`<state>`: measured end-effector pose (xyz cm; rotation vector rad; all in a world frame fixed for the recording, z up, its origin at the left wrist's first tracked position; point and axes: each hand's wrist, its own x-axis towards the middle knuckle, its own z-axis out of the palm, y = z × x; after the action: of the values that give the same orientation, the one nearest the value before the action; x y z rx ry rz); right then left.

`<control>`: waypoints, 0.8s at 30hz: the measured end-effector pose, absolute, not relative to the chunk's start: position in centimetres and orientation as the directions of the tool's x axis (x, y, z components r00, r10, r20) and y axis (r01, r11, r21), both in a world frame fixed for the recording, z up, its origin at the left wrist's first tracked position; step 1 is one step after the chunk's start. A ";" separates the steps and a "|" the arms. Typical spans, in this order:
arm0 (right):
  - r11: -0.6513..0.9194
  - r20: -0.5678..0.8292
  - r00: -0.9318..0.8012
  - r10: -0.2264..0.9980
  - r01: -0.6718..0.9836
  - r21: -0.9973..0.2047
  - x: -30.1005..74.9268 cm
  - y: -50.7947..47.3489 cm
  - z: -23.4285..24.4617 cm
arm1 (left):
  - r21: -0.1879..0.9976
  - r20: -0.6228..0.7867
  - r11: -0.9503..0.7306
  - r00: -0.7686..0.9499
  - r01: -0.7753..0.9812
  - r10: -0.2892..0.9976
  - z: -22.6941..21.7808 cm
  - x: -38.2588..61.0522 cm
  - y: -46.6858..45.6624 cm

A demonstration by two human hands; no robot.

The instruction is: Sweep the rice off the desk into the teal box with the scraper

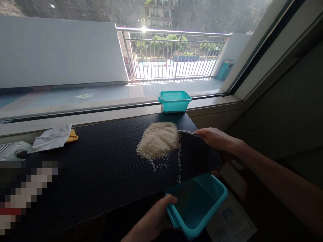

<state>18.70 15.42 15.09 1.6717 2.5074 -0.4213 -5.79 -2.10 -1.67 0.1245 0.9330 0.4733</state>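
We had the rice pile (158, 140) heaped on the dark desk (101, 168), with a few loose grains scattered on its near side and a thin line of them running from its right edge toward us. Our right hand (214, 137) was to the right of the pile, palm side not visible, its fingers closed around a slim, pale utensil (188, 132) whose far end met the pile's right edge. The forearm slanted in from the lower right, the wrist nearly straight. Our left hand (156, 215) was on the near side of the pile, reaching up from below, half closed, its thumb hooked over the rim of a teal bin (208, 215); we could not see its other fingers clearly. That bin sat tilted, nearer us than the pile, just by the desk's edge. Beyond the pile stood a smaller teal container (176, 104).
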 end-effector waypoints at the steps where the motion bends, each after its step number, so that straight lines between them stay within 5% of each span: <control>1: 0.367 -0.227 -0.405 0.886 0.910 -0.191 18.7 14.7 15.2 | 0.328 -0.740 0.889 0.498 -0.319 0.452 -1.8 -5.6 -2.0; 24: 0.373 -0.263 -0.532 0.805 0.798 -0.473 17.1 2.3 16.2 | 0.398 -0.723 0.880 0.501 -0.259 0.475 -1.6 -5.0 -1.7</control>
<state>17.07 2.32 16.25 1.5255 2.6130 -0.8892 -5.05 -1.67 -1.58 0.2514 0.9479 0.4489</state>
